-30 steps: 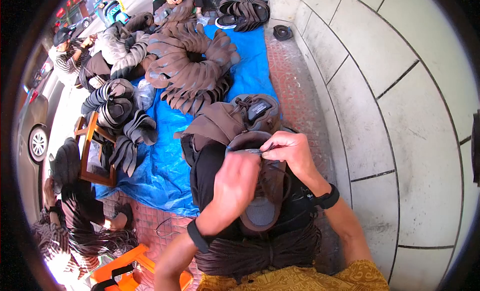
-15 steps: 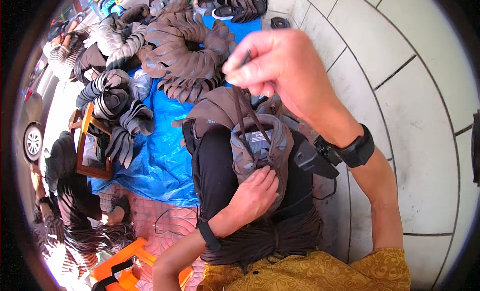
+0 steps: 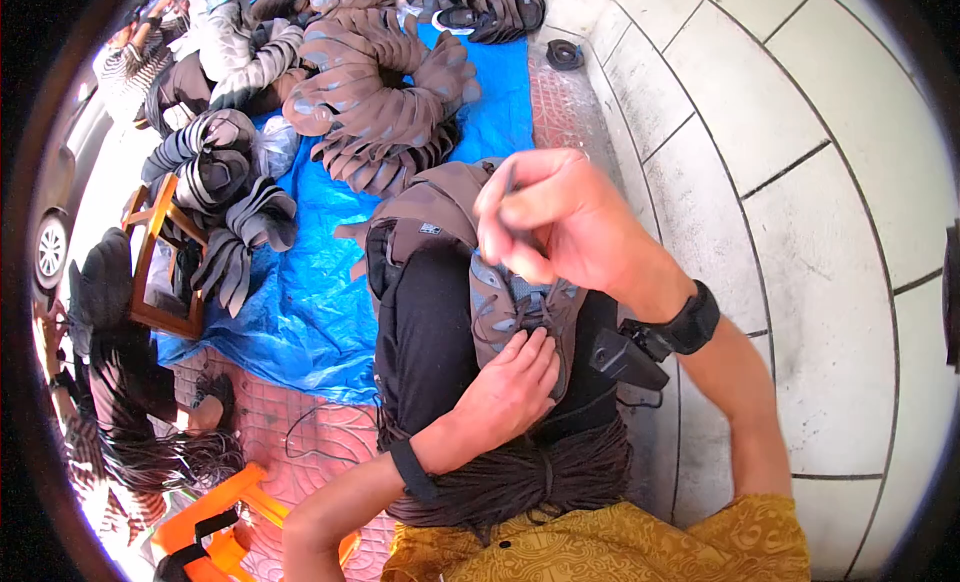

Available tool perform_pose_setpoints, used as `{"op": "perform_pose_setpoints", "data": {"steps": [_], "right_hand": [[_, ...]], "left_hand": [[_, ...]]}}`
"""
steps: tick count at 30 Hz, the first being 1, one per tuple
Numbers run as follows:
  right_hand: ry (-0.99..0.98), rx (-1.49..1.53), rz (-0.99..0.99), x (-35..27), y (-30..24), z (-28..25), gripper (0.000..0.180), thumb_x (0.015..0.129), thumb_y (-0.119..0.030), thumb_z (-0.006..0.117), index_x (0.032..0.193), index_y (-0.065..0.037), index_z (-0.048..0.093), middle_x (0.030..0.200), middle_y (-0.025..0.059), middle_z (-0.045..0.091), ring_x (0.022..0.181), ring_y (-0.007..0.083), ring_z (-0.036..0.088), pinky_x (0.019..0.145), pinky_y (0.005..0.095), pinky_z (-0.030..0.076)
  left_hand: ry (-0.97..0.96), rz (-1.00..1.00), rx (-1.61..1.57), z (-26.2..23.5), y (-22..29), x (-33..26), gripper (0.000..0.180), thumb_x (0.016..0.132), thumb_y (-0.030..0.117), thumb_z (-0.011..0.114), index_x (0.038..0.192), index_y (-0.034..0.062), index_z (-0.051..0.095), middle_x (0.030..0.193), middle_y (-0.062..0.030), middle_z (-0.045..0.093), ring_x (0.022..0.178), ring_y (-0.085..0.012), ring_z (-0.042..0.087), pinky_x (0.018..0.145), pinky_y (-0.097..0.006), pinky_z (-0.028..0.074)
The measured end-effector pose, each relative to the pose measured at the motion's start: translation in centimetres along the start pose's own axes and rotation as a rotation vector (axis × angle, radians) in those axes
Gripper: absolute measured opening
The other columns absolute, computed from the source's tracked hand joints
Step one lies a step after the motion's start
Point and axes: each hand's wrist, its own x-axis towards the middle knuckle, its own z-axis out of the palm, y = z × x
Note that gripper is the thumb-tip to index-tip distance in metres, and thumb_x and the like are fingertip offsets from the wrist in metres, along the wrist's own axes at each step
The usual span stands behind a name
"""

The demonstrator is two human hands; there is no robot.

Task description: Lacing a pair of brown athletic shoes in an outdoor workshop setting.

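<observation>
Over lap | right hand (image 3: 560, 222) raised, pinching lace (image 3: 512, 282) | left hand (image 3: 510, 382) on shoe upper (image 3: 500, 317)

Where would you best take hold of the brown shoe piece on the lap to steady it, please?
Probably its lower end, from the near side, as the left hand does: the shoe piece lies lengthwise on the lap, while the right hand pulls a lace up above.
</observation>
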Motion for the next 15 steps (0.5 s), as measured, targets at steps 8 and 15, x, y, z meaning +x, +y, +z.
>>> {"op": "perform_pose_setpoints", "data": {"steps": [8, 15], "right_hand": [[-0.624, -1.631, -0.53, 4.9, -4.4, -2.2, 0.005, 0.064, -0.008, 0.061, 0.065, -0.004, 0.062, 0.061, 0.0032, 0.059, 0.048, 0.0111, 0.055, 0.041, 0.0248, 0.042], [-0.504, -2.171, -0.777, 7.2, -15.0, 1.8, 0.008, 0.06, -0.013, 0.062, 0.061, -0.005, 0.061, 0.052, 0.0023, 0.054, 0.042, 0.012, 0.047, 0.041, 0.0277, 0.038]], "left_hand": [[-0.03, 0.011, -0.051, 0.4, 0.2, 0.5, 0.049, 0.073, 0.03, 0.058, 0.107, -0.0052, 0.05, 0.116, -0.0203, 0.046, 0.115, -0.0323, 0.037, 0.099, -0.041, 0.027], [0.021, -0.033, -0.119, 0.5, -0.6, 0.4, 0.044, 0.071, 0.024, 0.06, 0.104, -0.0032, 0.051, 0.111, -0.0176, 0.049, 0.116, -0.034, 0.036, 0.099, -0.043, 0.026]]}}
